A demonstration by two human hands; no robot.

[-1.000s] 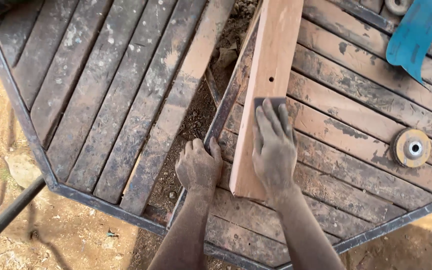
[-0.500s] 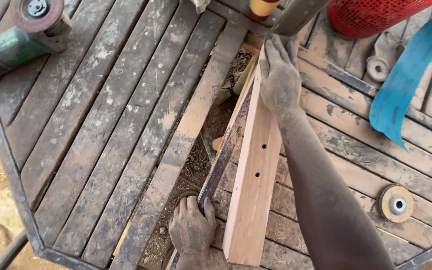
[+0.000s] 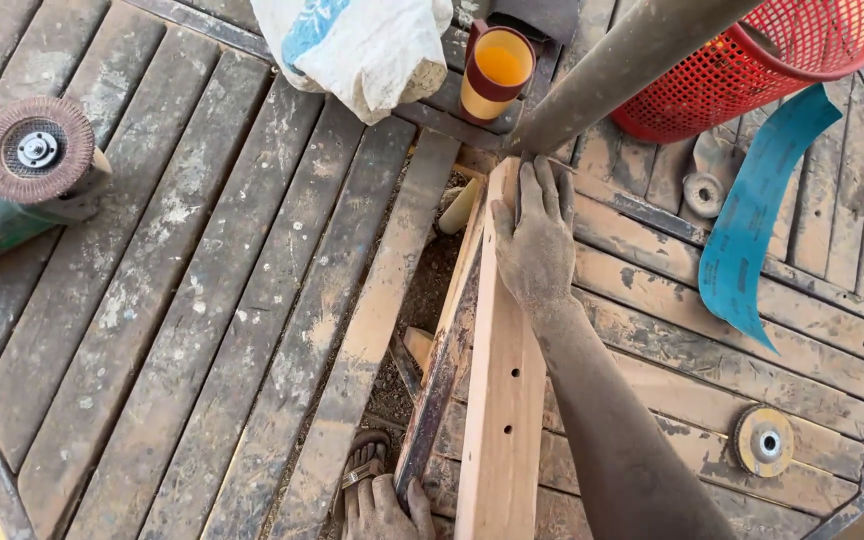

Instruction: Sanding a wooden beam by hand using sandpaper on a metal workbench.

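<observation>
— While the slatted surface [image 3: 202, 300] carries it, where is the plank [image 3: 502, 400]?
— Lying lengthwise beside the gap. Right hand [image 3: 535, 240] has slid from mid-plank to its far end, flat, fingers spread.
— Left hand [image 3: 384, 508]?
— Curled on the near metal edge, as before. Sanding stroke appears mid-course.

Open passage is offered across the bare slats of the table [image 3: 202, 300] at the left and centre; the far edge is blocked by an angle grinder [image 3: 22, 185], white sack [image 3: 352, 45], orange cup [image 3: 497, 70], pole [image 3: 632, 60] and red basket [image 3: 762, 70]
</observation>
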